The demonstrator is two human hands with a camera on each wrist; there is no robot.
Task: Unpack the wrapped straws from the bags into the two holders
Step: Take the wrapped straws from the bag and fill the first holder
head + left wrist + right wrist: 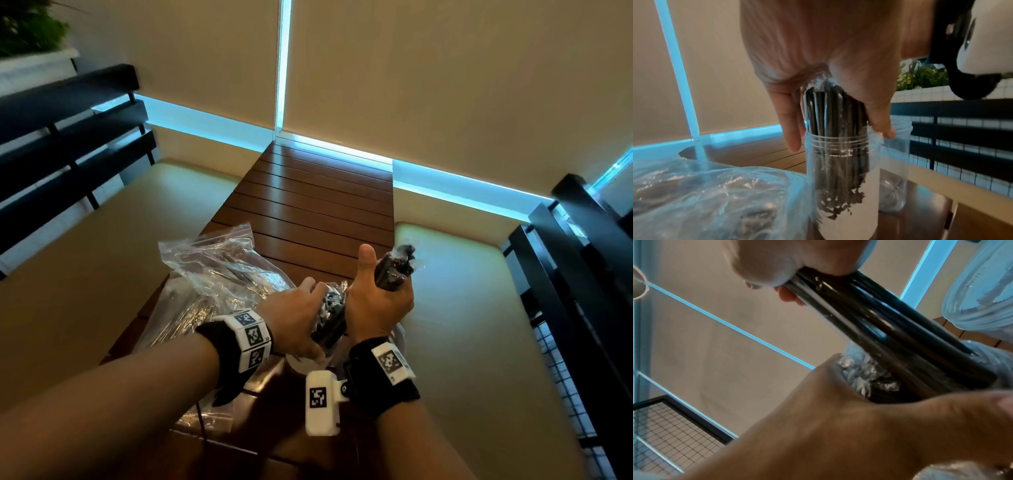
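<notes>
The left hand (830,53) is gripping a bundle of wrapped black straws (836,129) whose lower part is sitting inside a clear holder (842,211) on the slatted table (318,205); the right hand (376,301) is clutching another bundle (394,270) above it, while a second holder (898,191) and clear bags (219,270) are flanking them

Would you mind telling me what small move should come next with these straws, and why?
Probably the left hand should lower its bundle of black straws deeper into the clear holder, then let go. The straw tips hang short of the holder's base, and the right hand grips another bundle.
</notes>
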